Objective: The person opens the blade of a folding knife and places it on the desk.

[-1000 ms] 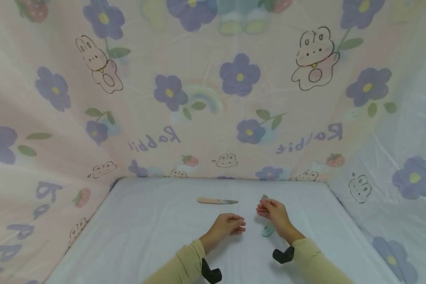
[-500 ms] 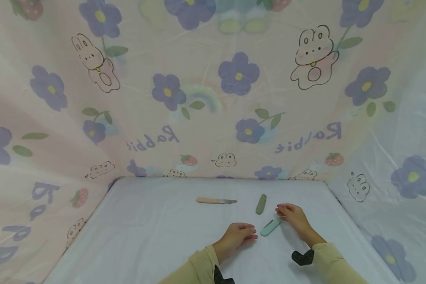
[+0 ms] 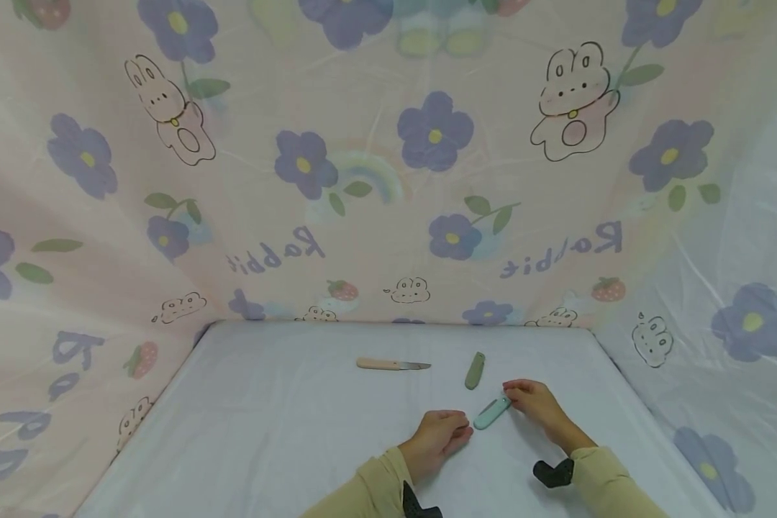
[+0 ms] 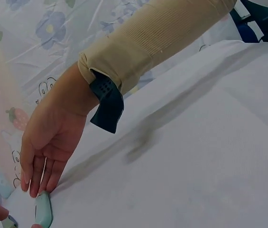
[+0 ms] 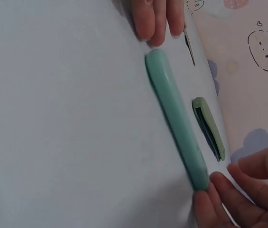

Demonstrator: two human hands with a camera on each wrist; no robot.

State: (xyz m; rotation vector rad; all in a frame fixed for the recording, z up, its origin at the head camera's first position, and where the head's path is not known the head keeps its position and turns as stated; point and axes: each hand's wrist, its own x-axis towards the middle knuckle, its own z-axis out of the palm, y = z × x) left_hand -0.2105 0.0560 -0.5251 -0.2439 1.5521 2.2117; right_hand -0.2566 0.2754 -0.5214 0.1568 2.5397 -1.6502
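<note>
We judge this a positioning step: the turquoise folding knife lies on the white sheet, our right hand touching one end, fingers relaxed; our left hand's straight fingers near the other, contact unclear. Lifting would call for a pinch.

Worktop: one. Tan-handled knife: one. Slotted handles: two, namely one mint handle and one olive handle. Hands: two, left hand and right hand. Tan sleeves: two. Black wrist mounts: two. Printed cloth, head view: two outlined full-length rabbits, five strawberries, one rainbow.
</note>
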